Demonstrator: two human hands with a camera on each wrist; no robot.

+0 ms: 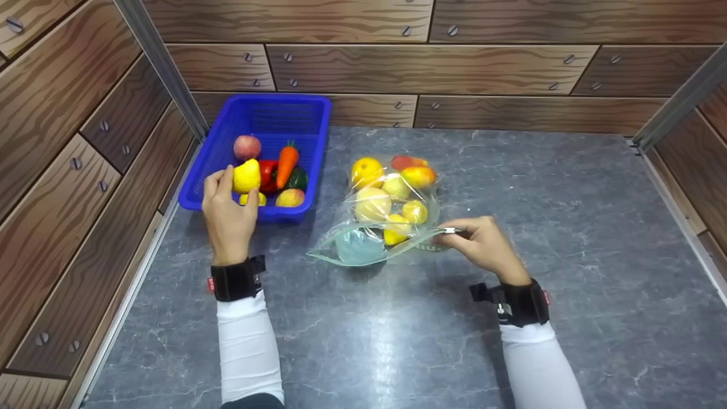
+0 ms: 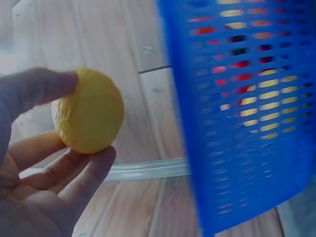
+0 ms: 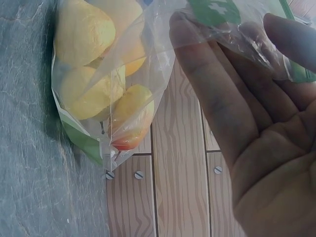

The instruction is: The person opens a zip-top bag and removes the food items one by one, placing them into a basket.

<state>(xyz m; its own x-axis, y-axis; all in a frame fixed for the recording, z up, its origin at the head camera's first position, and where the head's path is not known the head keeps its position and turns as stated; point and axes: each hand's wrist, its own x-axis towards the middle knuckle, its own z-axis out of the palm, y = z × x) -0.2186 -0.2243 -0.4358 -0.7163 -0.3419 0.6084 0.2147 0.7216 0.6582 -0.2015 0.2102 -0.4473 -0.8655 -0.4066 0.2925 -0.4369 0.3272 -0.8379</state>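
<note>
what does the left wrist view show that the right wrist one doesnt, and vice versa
Only left wrist: the left hand gripping a rounded yellow fruit beside a slotted blue plastic basket.

Only right wrist: the right hand gripping a green-trimmed clear plastic bag with yellow and orange fruit inside.

Both: brown wood-patterned panels plus some grey tabletop.

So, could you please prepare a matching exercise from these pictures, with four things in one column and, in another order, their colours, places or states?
Things:
1. The left hand
2. The right hand
3. The basket
4. The carrot

Descriptions:
A. Blue, standing to the left of the clear bag
B. Holds a yellow fruit
C. Orange, inside a container
D. Grips the clear bag at its edge

Right pairs: 1-B, 2-D, 3-A, 4-C
</note>
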